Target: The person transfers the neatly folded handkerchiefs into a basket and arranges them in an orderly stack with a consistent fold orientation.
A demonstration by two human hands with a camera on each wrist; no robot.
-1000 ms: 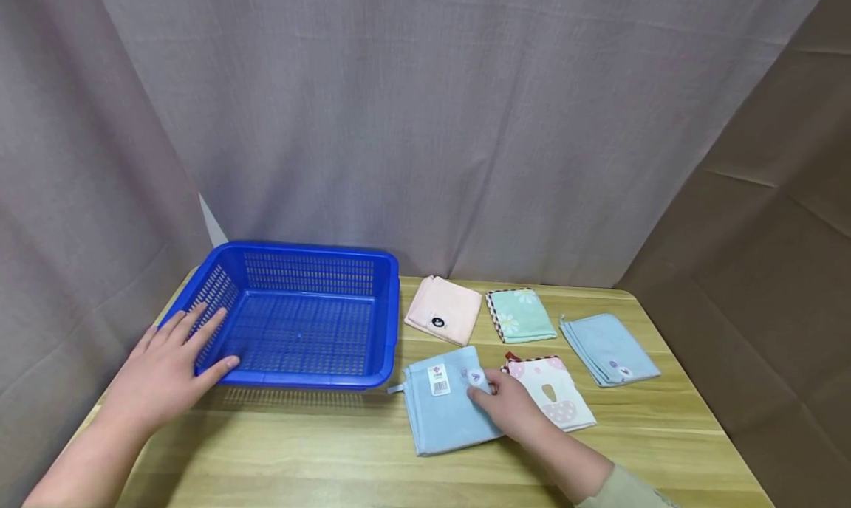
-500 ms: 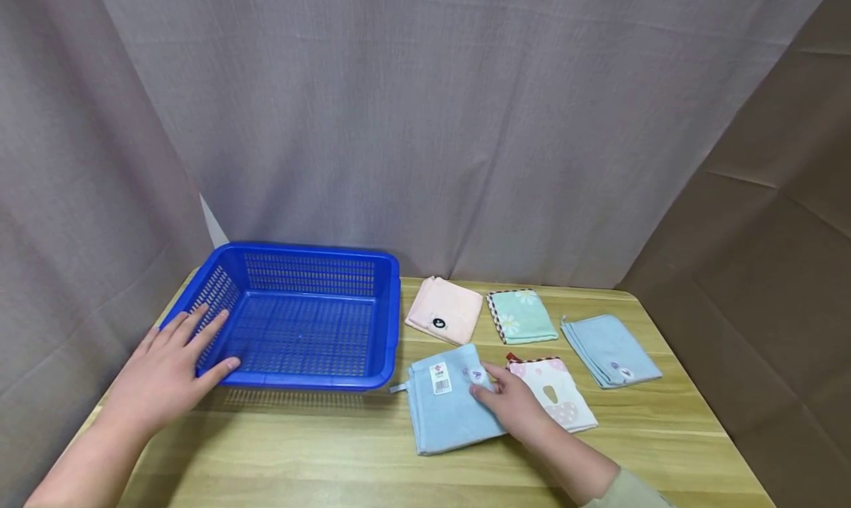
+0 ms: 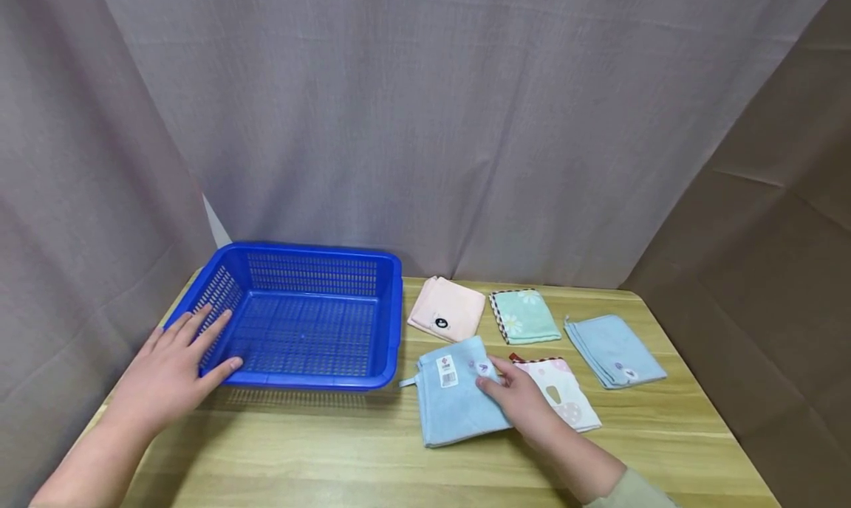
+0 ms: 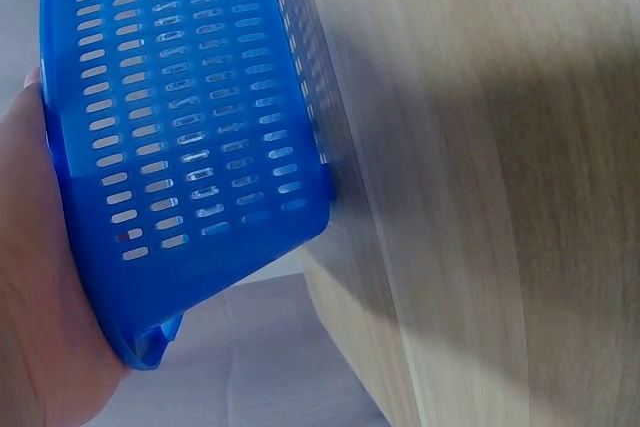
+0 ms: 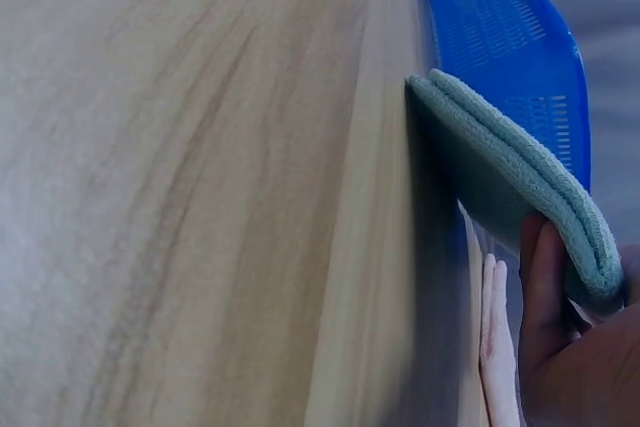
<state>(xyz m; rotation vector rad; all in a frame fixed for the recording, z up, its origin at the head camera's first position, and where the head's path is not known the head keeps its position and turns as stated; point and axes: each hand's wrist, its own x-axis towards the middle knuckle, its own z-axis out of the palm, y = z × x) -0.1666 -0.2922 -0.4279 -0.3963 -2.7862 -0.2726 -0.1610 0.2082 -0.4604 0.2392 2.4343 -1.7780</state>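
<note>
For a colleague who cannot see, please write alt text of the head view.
A right hand holds a folded light-blue cloth over a wooden table; a left hand rests on a blue rectangular plastic basket. A folded pink cloth, mint-green cloth, white patterned cloth and second light-blue cloth lie nearby.

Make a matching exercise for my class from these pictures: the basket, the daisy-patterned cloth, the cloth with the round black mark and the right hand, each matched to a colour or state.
Column one
1. Daisy-patterned cloth
2. Cloth with the round black mark
3. Basket
4. Right hand

Column two
A. Deep blue, with the left hand on its rim
B. Pinching a labelled light-blue cloth
C. Pale green
D. Pale pink

Right pairs: 1-C, 2-D, 3-A, 4-B
</note>
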